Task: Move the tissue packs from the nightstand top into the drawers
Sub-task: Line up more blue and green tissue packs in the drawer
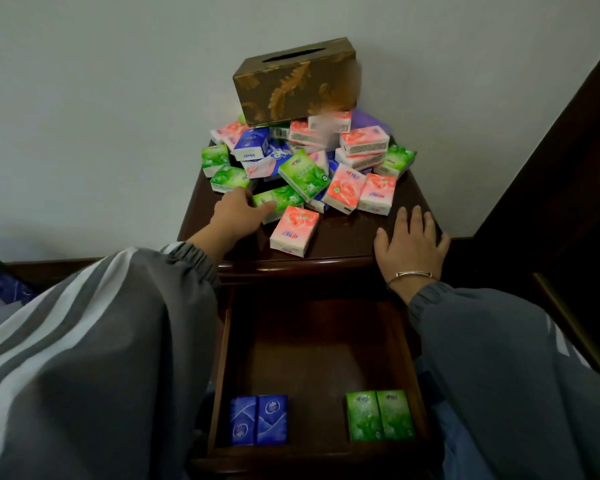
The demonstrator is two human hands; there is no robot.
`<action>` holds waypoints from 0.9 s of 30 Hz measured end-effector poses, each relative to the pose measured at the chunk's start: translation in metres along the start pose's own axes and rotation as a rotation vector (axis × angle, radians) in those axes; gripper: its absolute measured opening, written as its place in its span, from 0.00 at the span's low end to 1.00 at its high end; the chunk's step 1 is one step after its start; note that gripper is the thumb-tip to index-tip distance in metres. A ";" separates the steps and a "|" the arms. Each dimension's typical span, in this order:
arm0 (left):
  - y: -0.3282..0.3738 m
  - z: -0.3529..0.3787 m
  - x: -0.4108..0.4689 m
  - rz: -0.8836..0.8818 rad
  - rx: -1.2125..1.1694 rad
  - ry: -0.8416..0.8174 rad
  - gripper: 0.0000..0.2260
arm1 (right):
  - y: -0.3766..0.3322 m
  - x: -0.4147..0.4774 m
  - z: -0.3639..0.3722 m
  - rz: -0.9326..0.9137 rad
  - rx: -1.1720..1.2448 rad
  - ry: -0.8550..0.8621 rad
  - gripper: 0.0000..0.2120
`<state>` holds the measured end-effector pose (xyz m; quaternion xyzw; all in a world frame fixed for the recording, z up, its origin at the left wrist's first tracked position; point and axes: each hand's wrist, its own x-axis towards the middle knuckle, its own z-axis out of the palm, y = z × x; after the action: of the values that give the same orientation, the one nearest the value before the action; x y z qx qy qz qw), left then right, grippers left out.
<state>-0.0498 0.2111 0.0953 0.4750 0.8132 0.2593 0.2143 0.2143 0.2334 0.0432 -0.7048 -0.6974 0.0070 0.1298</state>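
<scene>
A person in a grey jacket with white-striped sleeves is leaning over a dark wooden nightstand point(343, 237), where a heap of pocket tissue packs point(347, 187) in pink, green and blue is lying jumbled against the wall. A gold-patterned tissue box point(293, 83) is sitting tilted on the back of the heap, its slot facing up.

The left hand point(234, 216) is reaching into the near left edge of the heap and taking hold of a green pack point(279, 199). The thumb is lying across the pack's near side while the fingers are curling round its left end. That pack is lying on its broad face with its long axis running left to right, the right end angled slightly away toward the wall.

Just beside it, a single pink pack point(293, 230) is lying apart from the heap, its long axis pointing from the front edge toward the wall.

The right hand point(411, 242), a thin bracelet point(411, 274) at the wrist, is resting flat on the nightstand's near right corner, fingers straight and spread, holding nothing.

Below, the top drawer point(312, 341) is standing pulled out. Two blue packs point(258, 420) are lying side by side at its near left corner and two green packs point(380, 415) at its near right, each pair touching, well apart from the other, all with long axes running front to back.
</scene>
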 end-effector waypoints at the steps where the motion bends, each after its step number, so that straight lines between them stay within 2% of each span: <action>1: 0.001 0.001 0.003 -0.012 -0.019 -0.006 0.27 | 0.000 0.000 0.001 0.001 0.001 0.017 0.30; 4: 0.006 0.001 0.008 -0.050 -0.135 -0.020 0.30 | 0.001 -0.001 0.004 -0.001 0.003 0.055 0.29; 6: 0.010 -0.001 0.008 -0.103 -0.256 -0.078 0.28 | 0.001 -0.002 0.004 -0.005 0.005 0.063 0.29; 10: 0.011 -0.014 0.005 -0.197 -0.384 -0.195 0.15 | 0.001 -0.002 0.003 -0.002 0.011 0.065 0.28; 14: 0.009 -0.035 0.004 -0.257 -0.521 -0.163 0.05 | 0.000 -0.003 0.003 -0.005 0.012 0.068 0.28; 17: 0.018 -0.052 -0.001 -0.294 -0.595 -0.107 0.07 | 0.001 -0.003 0.003 -0.006 0.022 0.075 0.28; 21: 0.049 -0.052 -0.013 -0.264 -0.762 -0.163 0.06 | 0.000 -0.003 0.004 -0.005 0.020 0.077 0.28; 27: 0.079 -0.009 -0.013 -0.241 -0.695 -0.078 0.07 | 0.000 -0.004 0.004 -0.001 0.012 0.081 0.28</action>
<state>0.0026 0.2306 0.1533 0.2841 0.7180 0.4745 0.4227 0.2138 0.2300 0.0390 -0.7035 -0.6917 -0.0176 0.1621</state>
